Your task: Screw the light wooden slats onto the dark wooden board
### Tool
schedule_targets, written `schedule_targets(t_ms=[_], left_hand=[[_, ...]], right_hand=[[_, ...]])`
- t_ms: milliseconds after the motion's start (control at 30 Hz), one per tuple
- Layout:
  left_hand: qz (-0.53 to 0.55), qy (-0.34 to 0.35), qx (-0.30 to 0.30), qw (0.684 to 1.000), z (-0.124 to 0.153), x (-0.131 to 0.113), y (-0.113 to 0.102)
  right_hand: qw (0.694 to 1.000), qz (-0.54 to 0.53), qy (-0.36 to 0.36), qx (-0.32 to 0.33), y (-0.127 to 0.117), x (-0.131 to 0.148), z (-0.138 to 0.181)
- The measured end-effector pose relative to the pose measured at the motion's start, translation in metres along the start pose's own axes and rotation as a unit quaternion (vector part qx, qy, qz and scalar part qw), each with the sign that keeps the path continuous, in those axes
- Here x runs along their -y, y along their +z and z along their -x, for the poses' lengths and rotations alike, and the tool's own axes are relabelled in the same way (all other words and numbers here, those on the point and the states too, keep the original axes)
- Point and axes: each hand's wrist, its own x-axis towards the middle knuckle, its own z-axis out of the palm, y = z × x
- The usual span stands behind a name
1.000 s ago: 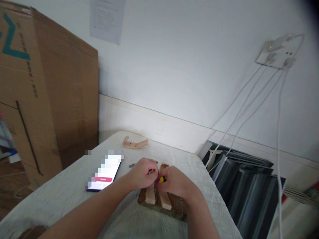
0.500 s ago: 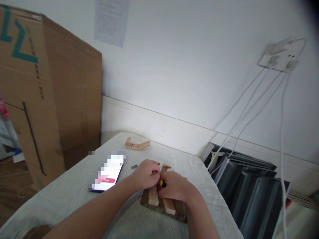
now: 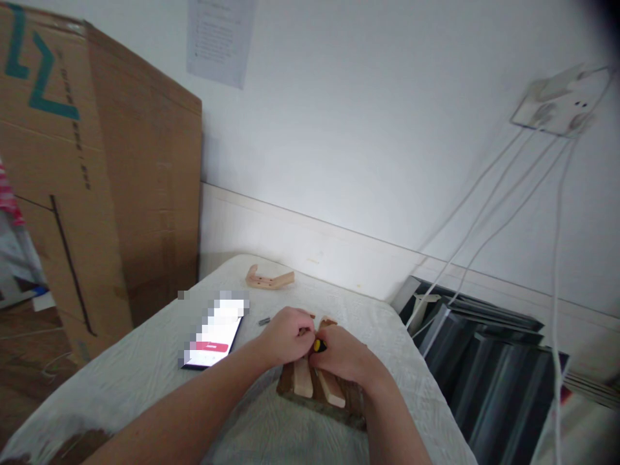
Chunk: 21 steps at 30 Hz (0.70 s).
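Observation:
Over a dark brown wooden board (image 3: pixel 320 408), both hands work close together. Two pale wooden hooks (image 3: pixel 303 381) lie side by side on the board, their upper parts mostly covered by my fingers. My right hand (image 3: pixel 341 352) is closed around a screwdriver (image 3: pixel 318 346) with a yellow and black handle; its tip is hidden. Pressed against it, my left hand (image 3: pixel 289 336) is pinched near the upper part of the left hook, and what its fingertips hold is hidden. A small metal piece (image 3: pixel 264 321) rests on the cloth just left of that hand.
A phone (image 3: pixel 216 336) with a lit screen lies left of my hands. Another wooden hook (image 3: pixel 270 279) lies at the far edge of the cloth-covered table (image 3: pixel 232 413). A large cardboard box (image 3: pixel 145 161) stands left; dark panels (image 3: pixel 504 381) and hanging cables (image 3: pixel 557 258) are right.
The view has shifted slightly, moving the scene a little right. My right hand has turned slightly around the screwdriver, and its yellow end now shows a bit higher. Both hands stay over the board.

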Motion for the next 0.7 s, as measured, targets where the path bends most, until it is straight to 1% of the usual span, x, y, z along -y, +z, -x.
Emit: schedule_targets(t_ms=[67,167,233,333,467,567,700], left_hand=[[0.003,-0.003,-0.004,1.000,0.000,0.000,0.000],[0.006,-0.004,0.000,1.000,0.000,0.001,0.001],[0.008,0.005,0.007,1.000,0.000,0.002,0.002],[0.019,0.038,0.022,0.999,0.000,0.005,0.003],[-0.003,0.072,0.068,0.995,0.001,0.009,0.006],[-0.035,0.086,0.100,0.991,0.001,0.010,0.007],[-0.043,0.096,0.113,0.988,0.000,0.010,0.008]], right_hand=[[0.999,-0.043,-0.004,-0.012,-0.004,-0.002,0.001],[0.993,-0.114,0.016,-0.028,-0.011,-0.005,0.005],[0.990,-0.135,0.025,-0.041,-0.015,-0.006,0.008],[0.992,-0.115,0.003,-0.060,-0.019,-0.010,0.010],[0.992,-0.110,-0.045,-0.045,-0.021,-0.018,0.011],[0.995,-0.089,-0.043,-0.025,-0.021,-0.024,0.011],[0.997,-0.070,-0.028,-0.024,-0.021,-0.026,0.012]])
